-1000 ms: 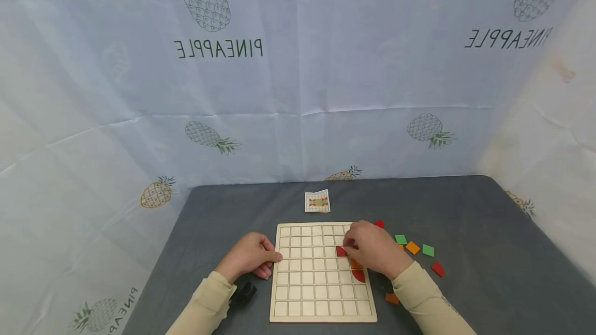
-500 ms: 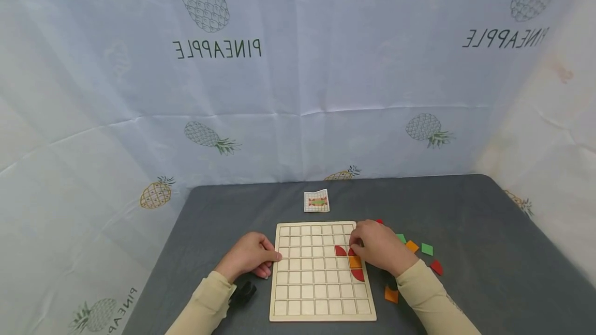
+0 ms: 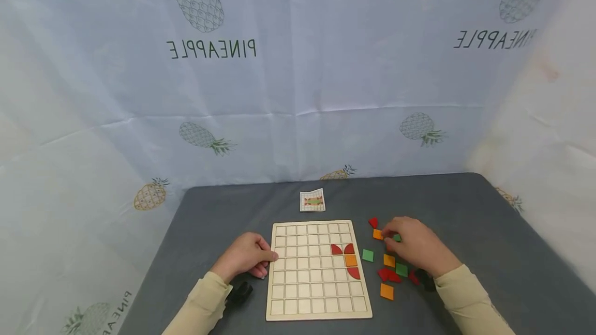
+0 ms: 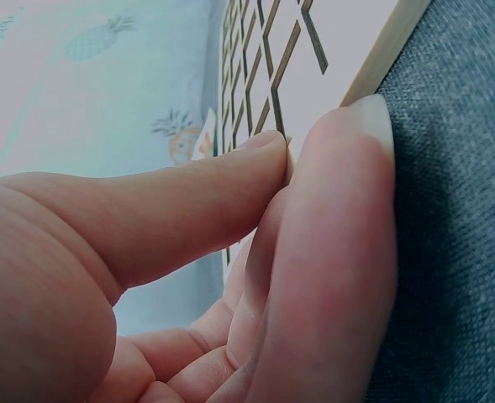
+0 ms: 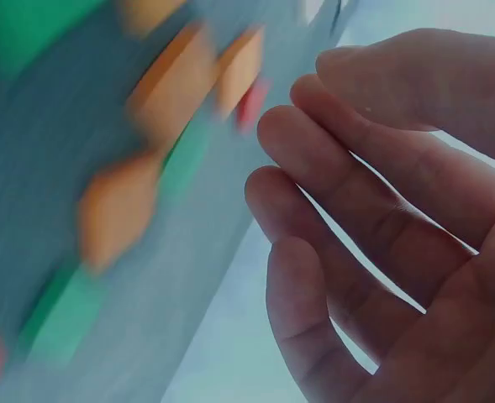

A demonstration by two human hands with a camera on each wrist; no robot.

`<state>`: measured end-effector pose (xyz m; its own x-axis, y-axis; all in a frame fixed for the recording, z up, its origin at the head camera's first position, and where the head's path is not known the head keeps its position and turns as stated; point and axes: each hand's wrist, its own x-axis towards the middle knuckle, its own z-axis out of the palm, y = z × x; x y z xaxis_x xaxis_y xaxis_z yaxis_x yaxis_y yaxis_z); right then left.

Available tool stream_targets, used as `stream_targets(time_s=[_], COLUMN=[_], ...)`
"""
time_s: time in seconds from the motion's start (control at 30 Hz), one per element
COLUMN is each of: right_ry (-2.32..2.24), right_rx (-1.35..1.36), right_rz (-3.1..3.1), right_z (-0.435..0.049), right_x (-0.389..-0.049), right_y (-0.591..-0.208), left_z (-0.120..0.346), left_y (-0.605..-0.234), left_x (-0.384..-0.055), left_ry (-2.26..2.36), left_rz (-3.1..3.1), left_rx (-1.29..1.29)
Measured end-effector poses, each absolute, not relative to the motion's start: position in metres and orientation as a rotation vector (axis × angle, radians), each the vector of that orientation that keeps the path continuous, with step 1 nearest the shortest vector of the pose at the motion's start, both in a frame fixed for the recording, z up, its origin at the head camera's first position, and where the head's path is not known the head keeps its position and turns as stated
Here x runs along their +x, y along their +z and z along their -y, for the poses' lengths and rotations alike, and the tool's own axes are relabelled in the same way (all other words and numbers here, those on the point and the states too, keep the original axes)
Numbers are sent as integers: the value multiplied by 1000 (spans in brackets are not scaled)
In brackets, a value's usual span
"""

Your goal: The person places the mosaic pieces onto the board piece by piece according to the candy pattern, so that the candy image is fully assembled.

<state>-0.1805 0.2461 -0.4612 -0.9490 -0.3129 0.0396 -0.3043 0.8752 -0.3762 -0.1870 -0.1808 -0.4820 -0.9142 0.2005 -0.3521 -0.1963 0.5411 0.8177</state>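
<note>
A pale wooden grid board (image 3: 311, 293) lies on the grey table. At its left edge my left hand (image 3: 245, 256) pinches the rim between thumb and fingers; the left wrist view shows the thumb (image 4: 205, 189) on the top face. On the right side of the grid sit three red quarter-round tiles, one of them a red tile (image 3: 336, 249), and an orange square tile (image 3: 351, 260). Over the loose tiles to the right of the board is my right hand (image 3: 416, 242). Its fingers (image 5: 339, 159) are loosely bent and hold nothing in the right wrist view.
Loose tiles lie right of the board: a green square (image 3: 368, 255), an orange square (image 3: 387, 291), red pieces (image 3: 393, 276) and several others. A small pattern card (image 3: 312, 200) lies behind the board. A pineapple-print curtain (image 3: 288, 143) hangs at the table's back.
My right hand has left the red tile in the upper right of the grid and moved right to the loose tiles, uncovering that tile. My left hand stays at the board's edge.
</note>
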Motion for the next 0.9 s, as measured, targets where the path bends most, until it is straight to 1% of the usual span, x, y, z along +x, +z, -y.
stream_targets(time_s=[0.2,0.37,0.6,0.9], right_ry=[-575,-599,-591,-590], right_rx=[-394,-337,-263,-240], right_rz=[-3024,-3004,-2925,-2935], right_z=[-299,-323,-331,-330], right_x=[-173,-169,-175,-180], right_y=[-462,-464,-470,-473], left_z=[181,180,180,180], left_y=[-482,-483,-483,-481], left_x=[-187,-188,-187,-187], left_ry=[1314,1316,1334,1345], left_rz=[-2383,-2387,-2373,-2369], left_rx=[-1,4,11,-3])
